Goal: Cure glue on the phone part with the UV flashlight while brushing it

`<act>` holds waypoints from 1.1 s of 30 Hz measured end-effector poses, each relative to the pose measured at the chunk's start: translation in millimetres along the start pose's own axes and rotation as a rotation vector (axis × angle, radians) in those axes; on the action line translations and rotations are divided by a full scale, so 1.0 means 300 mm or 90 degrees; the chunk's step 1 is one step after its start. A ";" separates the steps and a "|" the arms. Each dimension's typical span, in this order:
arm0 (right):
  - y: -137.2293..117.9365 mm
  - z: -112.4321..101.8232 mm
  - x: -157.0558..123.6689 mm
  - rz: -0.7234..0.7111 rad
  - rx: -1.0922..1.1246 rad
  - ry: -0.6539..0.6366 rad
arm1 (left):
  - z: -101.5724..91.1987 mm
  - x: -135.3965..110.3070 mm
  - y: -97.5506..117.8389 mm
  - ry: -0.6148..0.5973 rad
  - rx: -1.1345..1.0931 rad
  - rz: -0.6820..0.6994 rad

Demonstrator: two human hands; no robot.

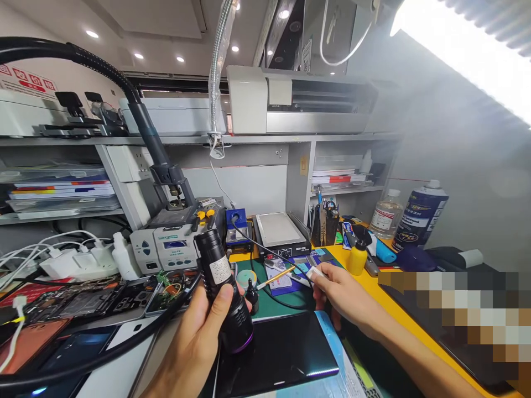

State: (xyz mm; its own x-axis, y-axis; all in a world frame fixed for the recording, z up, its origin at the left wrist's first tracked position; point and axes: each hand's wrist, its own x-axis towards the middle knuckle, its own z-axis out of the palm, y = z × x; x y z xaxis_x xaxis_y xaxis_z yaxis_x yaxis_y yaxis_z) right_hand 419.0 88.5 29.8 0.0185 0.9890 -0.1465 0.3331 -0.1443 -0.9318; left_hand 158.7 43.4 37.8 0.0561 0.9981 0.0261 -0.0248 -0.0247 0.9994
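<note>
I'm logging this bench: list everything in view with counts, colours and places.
Flashlight: 1, black, centre
Panel: 1, black, front centre
Mat: 1, green, centre
Rod: 1, gold, centre
Bottles: at least 4, mixed, left to right
Spray can: 1, blue, right
Hotplate: 1, silver and black, rear
Station: 1, grey, left
Boards: several, mixed, left
Plugs: several, white, left
Papers: stacks, mixed, both sides
Tubes: 2, black and silver, top
Machine: 1, white, top centre
Lamp: 1, white, top right
Clutter: mixed, uncountable, throughout
Left hand: 1, bare, gripping flashlight
Right hand: 1, bare, at white item
</note>
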 end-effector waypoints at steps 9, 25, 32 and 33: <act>0.009 0.013 0.003 -0.005 -0.046 -0.011 | -0.017 0.006 0.005 -0.046 -0.049 -0.023; -0.012 -0.002 -0.033 -0.211 -0.004 -0.029 | -0.017 -0.014 0.017 -0.055 -0.075 -0.050; -0.017 0.003 -0.052 -0.213 0.002 -0.057 | -0.008 -0.025 0.016 -0.039 -0.072 -0.059; -0.018 0.003 -0.052 -0.212 0.004 -0.058 | -0.008 -0.024 0.013 -0.039 -0.063 -0.056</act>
State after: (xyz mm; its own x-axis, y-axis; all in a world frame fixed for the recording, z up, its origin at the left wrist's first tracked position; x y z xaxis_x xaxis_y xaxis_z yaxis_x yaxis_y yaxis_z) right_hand 416.0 73.8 36.7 -0.1740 0.9752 0.1367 0.3011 0.1848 -0.9355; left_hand 155.8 36.2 41.5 0.1233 0.9907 -0.0567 -0.1154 0.0711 0.9908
